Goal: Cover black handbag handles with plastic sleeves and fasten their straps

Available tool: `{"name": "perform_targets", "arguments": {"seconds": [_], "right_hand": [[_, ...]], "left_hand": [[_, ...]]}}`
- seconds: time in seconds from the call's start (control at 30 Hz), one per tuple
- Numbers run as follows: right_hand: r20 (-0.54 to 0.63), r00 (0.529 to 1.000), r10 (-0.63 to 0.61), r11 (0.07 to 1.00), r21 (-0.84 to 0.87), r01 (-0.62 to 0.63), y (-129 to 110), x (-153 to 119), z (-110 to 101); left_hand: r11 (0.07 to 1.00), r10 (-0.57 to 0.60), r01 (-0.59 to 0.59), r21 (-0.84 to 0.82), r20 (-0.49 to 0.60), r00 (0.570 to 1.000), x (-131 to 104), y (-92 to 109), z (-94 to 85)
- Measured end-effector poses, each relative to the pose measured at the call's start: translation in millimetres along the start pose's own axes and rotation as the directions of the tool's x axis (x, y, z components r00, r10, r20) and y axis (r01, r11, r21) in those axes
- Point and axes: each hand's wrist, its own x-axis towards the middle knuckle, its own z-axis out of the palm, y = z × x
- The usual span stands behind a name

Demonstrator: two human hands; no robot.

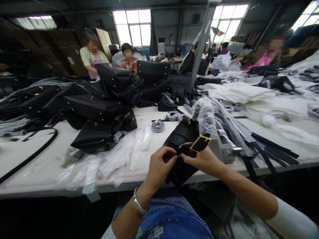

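A black bag (181, 134) lies at the table's front edge, its lower part hanging over it. My left hand (161, 163), with a silver bangle at the wrist, pinches the bag's black edge between thumb and fingertips. From the other side my right hand (203, 161) grips the same edge, the two thumbs close together near a small gold stud. A gold-framed black buckle (200, 143) stands just above my right hand. The fingers of my right hand are partly hidden behind the bag.
Black bags (94, 108) are piled at the left and centre back. Clear plastic strips (109, 156) lie left of my hands. A grey device (228, 146), plastic-wrapped straps and a metal post (202, 43) stand to the right. Several people work beyond the table (147, 151).
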Motion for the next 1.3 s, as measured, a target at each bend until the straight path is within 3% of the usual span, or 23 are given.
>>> {"name": "perform_targets", "arguments": {"seconds": [0.17,0.27,0.37,0.43,0.5,0.63,0.8,1.0,1.2,1.3], "right_hand": [[-0.03,0.999,-0.024,0.991,-0.134,0.02,-15,4,-2],[-0.013,0.997,-0.081,0.989,-0.121,0.079,-23,2,-1],[-0.023,0.988,-0.151,0.984,-0.102,0.148,-28,1,3],[-0.071,0.979,-0.192,0.978,-0.097,0.185,-34,1,7],[-0.11,0.967,-0.228,0.973,-0.057,0.223,-43,1,9],[-0.2,0.955,-0.22,0.964,0.105,0.244,-62,-5,10],[-0.37,0.922,-0.112,0.945,0.247,0.214,-66,-8,17],[-0.358,0.927,-0.112,0.946,0.247,0.209,-71,-1,22],[-0.365,0.924,-0.115,0.922,0.306,0.236,-70,-2,24],[-0.365,0.925,-0.104,0.92,0.319,0.229,-70,-2,23]], "left_hand": [[0.976,0.141,-0.133,0.172,-0.038,0.989,0,9,1.9],[0.977,0.169,-0.164,0.137,-0.03,0.985,4,26,-6.8],[0.97,0.239,-0.236,0.059,-0.057,0.969,13,55,-17.0],[0.954,0.299,-0.299,0.031,0.005,0.954,23,79,-20.1],[0.954,0.298,-0.296,-0.035,0.139,0.944,36,102,-19.6],[0.958,0.162,-0.059,-0.28,0.362,0.918,62,130,-15.9],[0.948,0.105,0.003,-0.317,0.321,0.941,72,128,-19.8],[0.969,0.086,-0.017,-0.245,0.274,0.958,62,115,-28.7],[0.959,0.235,-0.201,-0.202,0.164,0.958,64,107,-35.3],[0.943,0.332,-0.333,-0.004,0.109,0.937,65,107,-38.4]]}}
